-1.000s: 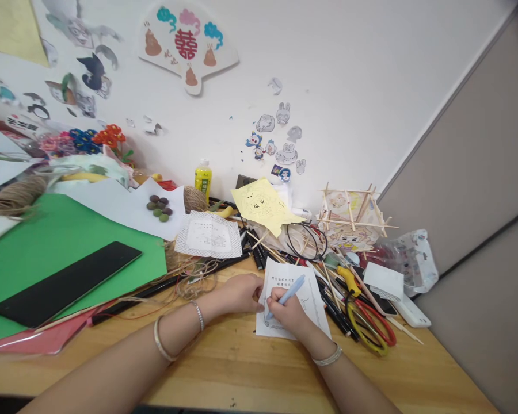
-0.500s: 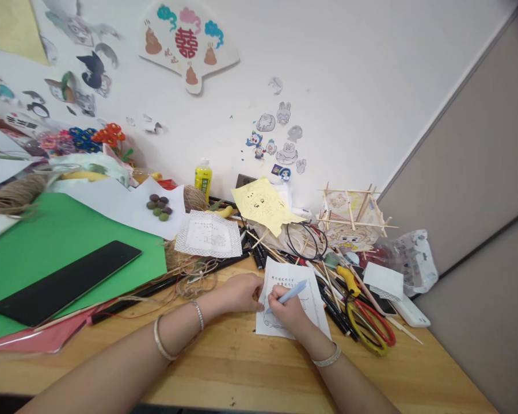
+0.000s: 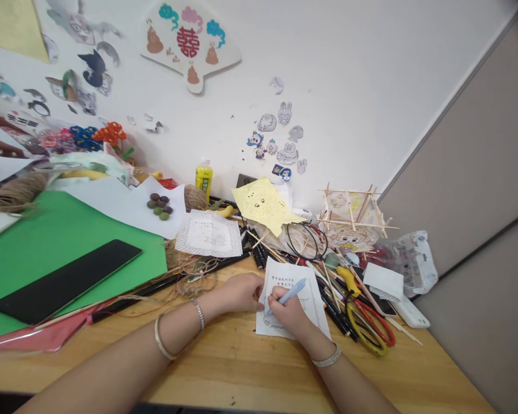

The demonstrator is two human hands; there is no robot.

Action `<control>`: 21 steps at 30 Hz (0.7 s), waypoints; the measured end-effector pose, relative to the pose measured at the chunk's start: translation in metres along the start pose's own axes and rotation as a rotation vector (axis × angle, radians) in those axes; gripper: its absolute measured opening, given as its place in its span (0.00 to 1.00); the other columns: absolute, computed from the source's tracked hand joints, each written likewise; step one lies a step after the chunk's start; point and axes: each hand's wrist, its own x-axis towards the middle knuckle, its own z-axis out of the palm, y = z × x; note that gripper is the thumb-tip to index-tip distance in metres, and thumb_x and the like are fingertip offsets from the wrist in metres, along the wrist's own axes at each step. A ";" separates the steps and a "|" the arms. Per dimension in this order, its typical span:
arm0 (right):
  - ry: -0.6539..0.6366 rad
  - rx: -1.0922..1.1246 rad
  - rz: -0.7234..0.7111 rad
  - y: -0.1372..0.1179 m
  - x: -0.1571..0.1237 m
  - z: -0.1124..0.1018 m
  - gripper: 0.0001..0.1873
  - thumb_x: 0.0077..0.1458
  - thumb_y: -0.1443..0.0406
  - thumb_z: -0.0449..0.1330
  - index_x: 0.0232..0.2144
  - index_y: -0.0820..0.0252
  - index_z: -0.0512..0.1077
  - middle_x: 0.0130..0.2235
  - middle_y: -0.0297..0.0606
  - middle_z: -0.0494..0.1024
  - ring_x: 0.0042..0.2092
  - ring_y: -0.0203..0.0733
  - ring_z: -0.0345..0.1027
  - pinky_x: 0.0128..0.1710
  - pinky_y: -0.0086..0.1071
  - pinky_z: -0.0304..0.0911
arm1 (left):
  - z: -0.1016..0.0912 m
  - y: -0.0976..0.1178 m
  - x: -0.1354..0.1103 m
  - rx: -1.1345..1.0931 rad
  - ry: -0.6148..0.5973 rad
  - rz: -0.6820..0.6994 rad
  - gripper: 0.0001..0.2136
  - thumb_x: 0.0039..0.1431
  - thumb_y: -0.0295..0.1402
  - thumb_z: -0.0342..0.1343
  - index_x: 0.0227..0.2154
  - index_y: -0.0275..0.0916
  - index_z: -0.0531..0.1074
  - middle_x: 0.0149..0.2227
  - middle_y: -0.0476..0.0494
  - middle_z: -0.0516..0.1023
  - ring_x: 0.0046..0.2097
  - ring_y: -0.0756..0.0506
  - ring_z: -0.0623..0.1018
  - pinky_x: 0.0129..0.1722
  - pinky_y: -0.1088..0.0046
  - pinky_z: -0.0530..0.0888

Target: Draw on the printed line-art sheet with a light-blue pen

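Observation:
A white sheet of paper with handwritten characters, a line drawing and a wavy drawn border lies on the wooden table. My right hand is closed around a light blue pen, its tip down at the sheet's left part. At the sheet's left edge rests my left hand, fingers curled and thumb against the paper, holding it; some of its fingers are hidden. Just behind lies another card with a patterned border, writing and a small drawing.
Black markers, sticks and red- and yellow-handled scissors crowd the right side. A stick-framed paper lantern stands behind them. Leftward are a black slab on green paper, and twine. A yellow-green bottle stands by the wall.
Both hands and the pen stay almost in place over the sheet. At the far left edge, a blurred brown shape, perhaps another person's hand, has appeared by the white paper.

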 end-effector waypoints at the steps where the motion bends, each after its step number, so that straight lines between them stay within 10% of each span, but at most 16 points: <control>1: -0.008 0.000 0.012 -0.001 0.000 0.000 0.14 0.44 0.67 0.50 0.15 0.57 0.47 0.18 0.26 0.49 0.22 0.32 0.45 0.22 0.27 0.44 | 0.000 0.000 0.000 -0.002 -0.003 0.006 0.10 0.42 0.39 0.58 0.28 0.40 0.69 0.28 0.51 0.72 0.28 0.49 0.70 0.23 0.77 0.60; 21: 0.037 0.070 0.086 0.004 0.003 -0.005 0.13 0.49 0.64 0.51 0.17 0.56 0.53 0.15 0.25 0.58 0.19 0.32 0.51 0.21 0.27 0.49 | -0.004 0.001 -0.001 -0.021 -0.020 -0.004 0.07 0.44 0.34 0.56 0.28 0.39 0.69 0.29 0.50 0.73 0.29 0.49 0.71 0.23 0.78 0.60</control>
